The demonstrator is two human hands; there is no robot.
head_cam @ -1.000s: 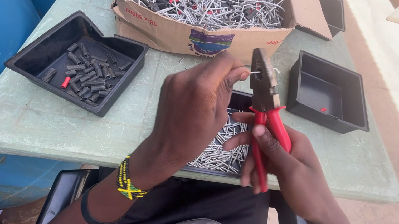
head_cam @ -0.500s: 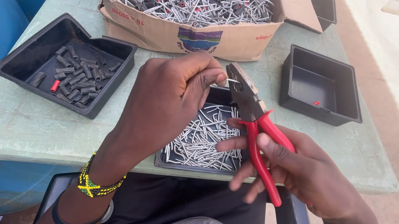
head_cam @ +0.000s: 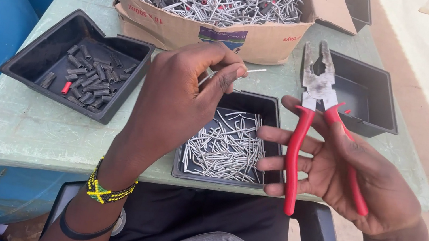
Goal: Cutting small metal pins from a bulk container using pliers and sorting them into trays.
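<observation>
Over table (head_cam: 24, 125), left hand (head_cam: 177, 103) pinching wire (head_cam: 248, 72)

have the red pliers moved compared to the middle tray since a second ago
Yes. The red pliers swung right, away from the left hand, and now stand beside the middle tray, open in the right hand.
</observation>
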